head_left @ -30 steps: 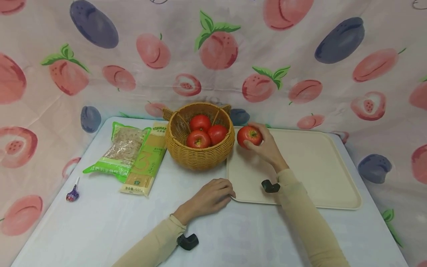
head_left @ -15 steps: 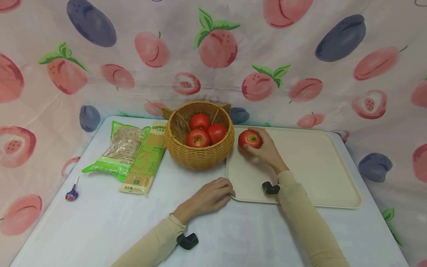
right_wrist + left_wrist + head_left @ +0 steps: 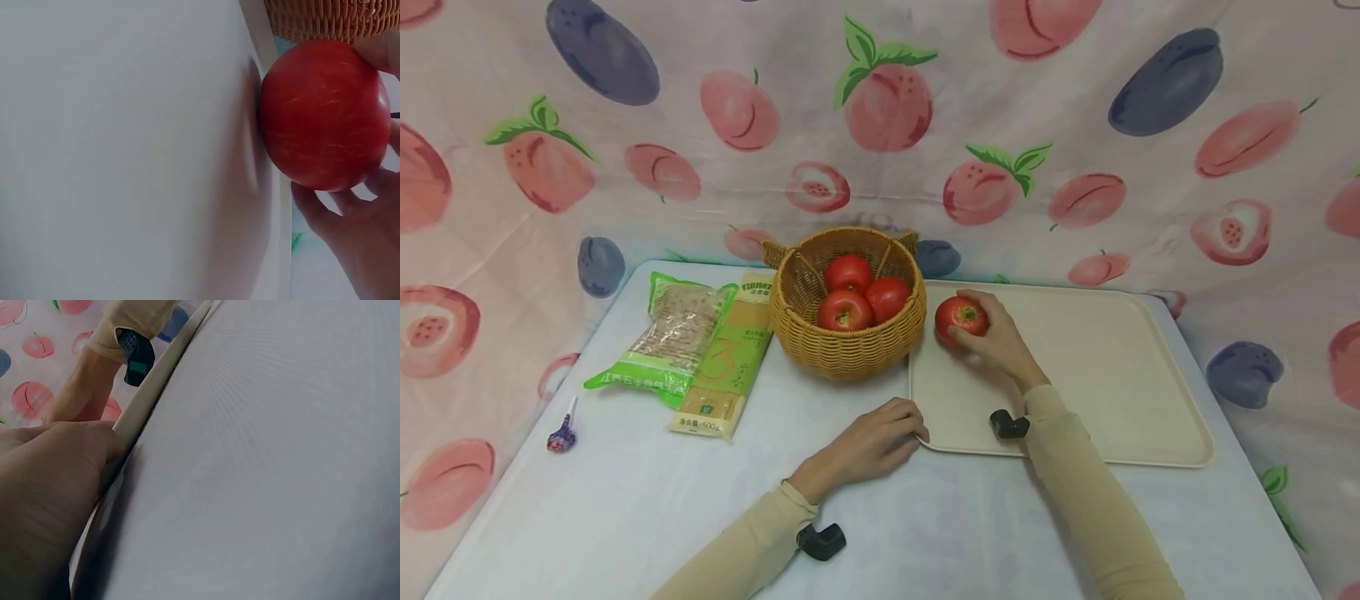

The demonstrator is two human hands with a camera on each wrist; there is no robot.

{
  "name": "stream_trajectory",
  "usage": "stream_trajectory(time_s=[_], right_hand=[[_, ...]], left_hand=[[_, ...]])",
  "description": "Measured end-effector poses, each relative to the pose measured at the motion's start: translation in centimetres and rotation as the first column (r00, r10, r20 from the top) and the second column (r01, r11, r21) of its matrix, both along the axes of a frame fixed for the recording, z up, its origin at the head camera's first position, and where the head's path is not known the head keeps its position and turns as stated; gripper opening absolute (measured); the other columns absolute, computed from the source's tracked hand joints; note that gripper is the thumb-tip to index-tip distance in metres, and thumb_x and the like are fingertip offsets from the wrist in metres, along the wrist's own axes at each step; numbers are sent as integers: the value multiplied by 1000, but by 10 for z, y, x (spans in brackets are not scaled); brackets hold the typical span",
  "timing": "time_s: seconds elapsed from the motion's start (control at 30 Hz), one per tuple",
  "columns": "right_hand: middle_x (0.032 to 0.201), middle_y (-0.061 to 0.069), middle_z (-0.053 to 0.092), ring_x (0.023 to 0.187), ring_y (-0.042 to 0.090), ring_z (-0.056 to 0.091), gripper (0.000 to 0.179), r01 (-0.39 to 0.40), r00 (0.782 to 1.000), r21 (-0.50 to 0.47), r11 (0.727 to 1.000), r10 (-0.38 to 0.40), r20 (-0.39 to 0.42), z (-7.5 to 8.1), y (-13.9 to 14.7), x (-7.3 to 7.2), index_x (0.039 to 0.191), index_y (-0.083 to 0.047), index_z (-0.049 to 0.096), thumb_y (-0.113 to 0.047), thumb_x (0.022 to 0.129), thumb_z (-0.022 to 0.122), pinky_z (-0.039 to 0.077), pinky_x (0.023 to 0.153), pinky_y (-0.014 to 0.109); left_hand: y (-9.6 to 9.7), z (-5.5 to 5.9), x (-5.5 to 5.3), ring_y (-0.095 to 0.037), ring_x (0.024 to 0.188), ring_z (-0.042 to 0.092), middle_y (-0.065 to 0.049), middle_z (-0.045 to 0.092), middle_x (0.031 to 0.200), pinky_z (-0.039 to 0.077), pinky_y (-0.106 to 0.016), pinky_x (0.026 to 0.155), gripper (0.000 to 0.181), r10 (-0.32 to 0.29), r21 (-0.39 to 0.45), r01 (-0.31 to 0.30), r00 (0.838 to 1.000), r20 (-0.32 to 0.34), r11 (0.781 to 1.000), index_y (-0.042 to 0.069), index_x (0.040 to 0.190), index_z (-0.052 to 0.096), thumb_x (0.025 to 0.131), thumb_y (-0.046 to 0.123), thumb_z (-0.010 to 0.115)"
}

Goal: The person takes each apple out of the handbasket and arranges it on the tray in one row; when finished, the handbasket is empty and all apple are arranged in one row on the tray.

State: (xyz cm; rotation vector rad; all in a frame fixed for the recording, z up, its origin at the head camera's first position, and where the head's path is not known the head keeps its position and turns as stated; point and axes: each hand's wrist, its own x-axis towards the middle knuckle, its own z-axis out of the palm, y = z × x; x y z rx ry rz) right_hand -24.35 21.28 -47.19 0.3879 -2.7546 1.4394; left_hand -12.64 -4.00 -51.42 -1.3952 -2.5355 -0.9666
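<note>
My right hand [image 3: 1003, 342] holds a red apple [image 3: 958, 317] at the left back part of a cream tray [image 3: 1105, 367], just right of the basket. In the right wrist view the thumb and fingers lie around the apple [image 3: 322, 115], low against the tray surface; whether it bears on the tray cannot be made out. My left hand [image 3: 872, 442] grips the tray's front left corner with curled fingers. In the left wrist view that hand [image 3: 50, 487] meets the tray's rim [image 3: 159, 375], its fingertips partly hidden.
A wicker basket [image 3: 850, 358] with three red apples stands left of the tray. Farther left lie a green-edged clear food bag [image 3: 681, 329] and a pack of noodles [image 3: 722, 367]. A lollipop [image 3: 561, 435] is near the table's left edge. Fruit-print cloth rises behind.
The right hand and its apple have come slightly down and toward the front of the tray, then stayed almost still. The left hand keeps its place at the tray corner.
</note>
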Motion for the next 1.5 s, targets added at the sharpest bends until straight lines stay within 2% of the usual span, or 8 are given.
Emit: stream_trajectory(time_s=[0.17,0.33,0.6,0.87,0.97,1.1,1.2,1.5], right_hand=[[144,8,40,129,29,42,61,-22,999,38,999,21,42,1,2,-2,141,-21,39,-33,87,66,36,106,52],[145,9,40,129,31,42,63,-29,996,73,997,22,90,2,2,-2,143,-22,36,-40,88,63,35,106,54],[146,9,38,131,31,41,63,-27,997,89,996,20,79,4,4,-1,143,-20,35,-41,89,61,33,107,54],[140,8,46,131,26,41,52,-16,1000,-2,1000,16,-14,11,6,-3,137,-13,44,-31,91,61,35,107,50],[137,11,48,130,28,41,48,-19,999,-43,999,17,-46,20,4,0,134,-9,46,-25,92,61,34,107,51],[133,18,50,127,31,43,43,-41,996,-90,995,33,-86,42,-3,10,130,-2,49,-17,92,61,34,106,54],[130,21,52,124,32,45,40,-52,992,-86,995,41,-123,56,-10,16,128,2,49,-12,92,60,36,105,55],[123,22,54,119,33,49,34,-112,973,-65,992,96,-211,72,-21,16,122,6,51,-8,91,59,39,102,53]], left_hand=[[-1,1,0,-3,113,47,11,55,106,44,-20,95,14,0,2,0,999,32,1000,22,102,64,92,15,58],[-1,2,0,-3,112,47,11,55,106,44,-21,94,14,-6,8,6,999,34,1000,21,102,64,92,14,58],[-1,1,0,-3,113,47,11,55,106,44,-20,95,14,-8,2,8,1000,21,1000,21,103,64,92,14,58],[-1,1,1,-4,112,48,11,55,105,45,-20,94,14,-11,11,11,1000,11,1000,21,103,64,92,14,57],[-1,1,1,-4,111,48,10,55,105,45,-20,93,14,-13,15,13,1000,-1,1000,20,103,64,92,14,58],[-1,1,1,-4,111,48,10,55,104,44,-20,93,14,-11,9,11,1000,0,1000,20,103,64,92,14,58],[-1,1,1,-4,111,48,10,55,105,44,-20,94,14,-10,5,10,1000,7,1000,20,103,63,92,14,57],[-1,1,2,-4,109,48,10,55,105,44,-20,93,15,-8,13,8,1000,9,1000,21,103,63,92,14,58]])
